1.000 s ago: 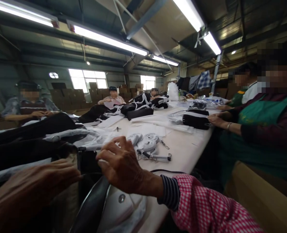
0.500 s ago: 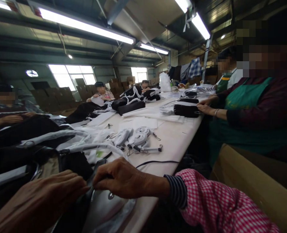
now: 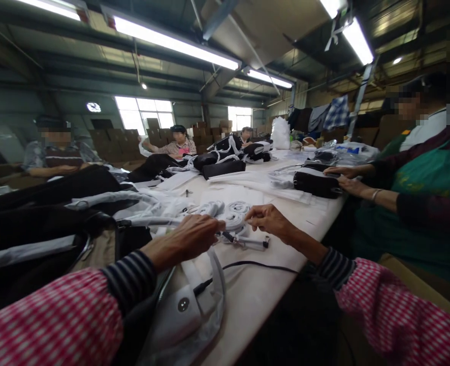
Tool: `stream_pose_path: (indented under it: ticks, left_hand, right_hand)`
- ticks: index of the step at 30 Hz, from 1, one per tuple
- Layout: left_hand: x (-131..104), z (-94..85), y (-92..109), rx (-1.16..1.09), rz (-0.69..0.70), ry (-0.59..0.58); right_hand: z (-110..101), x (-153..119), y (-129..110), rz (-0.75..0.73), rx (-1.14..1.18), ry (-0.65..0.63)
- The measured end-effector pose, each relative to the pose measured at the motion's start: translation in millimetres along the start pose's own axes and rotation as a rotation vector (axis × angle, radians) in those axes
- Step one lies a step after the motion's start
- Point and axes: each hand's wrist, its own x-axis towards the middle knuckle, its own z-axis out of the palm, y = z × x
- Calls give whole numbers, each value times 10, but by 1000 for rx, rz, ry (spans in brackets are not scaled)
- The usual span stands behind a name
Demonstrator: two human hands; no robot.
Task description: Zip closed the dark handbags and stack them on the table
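Coiled white straps (image 3: 238, 207) with dark ends and metal clips lie on the table between and just beyond my hands. My left hand (image 3: 189, 236) is closed, its fingertips pressed together at the near left side of the coils; what they hold, if anything, is hidden. My right hand (image 3: 272, 222) has bent fingers pinched at the right edge of the coils, and I cannot make out what is in them. Below my left forearm lies a pale device (image 3: 179, 310) with a round dark socket and a black cord (image 3: 259, 264), partly under clear plastic.
Black bags (image 3: 50, 229) with white-wrapped handles pile up on the left. White sheets (image 3: 263, 185) and a black bag (image 3: 225, 169) lie farther along the table (image 3: 255, 295). At right, a co-worker's hands (image 3: 356, 185) hold another black bag (image 3: 316, 182). Other people sit across the table.
Both my hands have left the dark item by the pale device and moved forward to the coiled straps. The view has turned left.
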Motion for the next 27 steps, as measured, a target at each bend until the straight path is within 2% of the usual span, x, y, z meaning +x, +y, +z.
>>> stream_pose_path:
  ticks: [4, 8, 11, 16, 23, 27]
  left_hand:
    - [310, 387, 67, -23, 24, -71]
    - [340, 590, 40, -126, -6, -61]
    - [277, 609, -57, -248, -44, -32]
    - [210, 589, -161, -427, -66, -29]
    - [209, 601, -176, -517, -42, -10]
    - [207, 602, -180, -537, -39, -2]
  right_hand:
    - [-93, -60, 15, -33, -139, -208]
    - [-152, -154, 92, -31, -164, -348]
    - [-141, -168, 187, -57, -178, -363]
    - [-48, -128, 211, -127, -180, -302]
    - [-6, -81, 147, -131, -262, -267]
    - [22, -47, 146, -140, -264, -289]
